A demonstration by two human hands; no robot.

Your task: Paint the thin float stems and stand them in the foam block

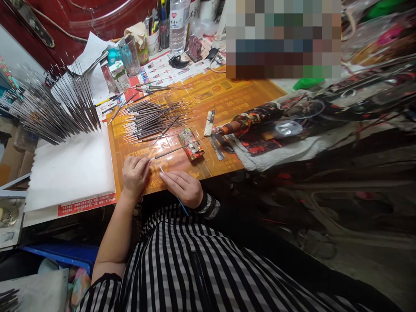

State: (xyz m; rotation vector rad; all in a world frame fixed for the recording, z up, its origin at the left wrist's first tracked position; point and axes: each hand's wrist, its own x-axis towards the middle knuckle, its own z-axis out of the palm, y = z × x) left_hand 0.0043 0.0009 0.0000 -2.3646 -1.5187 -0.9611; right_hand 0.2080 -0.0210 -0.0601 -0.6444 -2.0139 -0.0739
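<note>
Head view: pinches a rod [169, 152] by its near end in the left hand [134, 174], above the glossy orange sheet [251, 89], slanting across the block [196, 151]; holds a blue stick [183, 207] in the right hand [184, 187], pale tip close to the rod. Looks light and stiff, likely smooth, perhaps easily bent at the fine far end; best taken by the thicker grey part. Underneath, probably slick. Around: piled rods [146, 119], white slab [71, 169], bottle [178, 26], red panel [97, 15].
</note>
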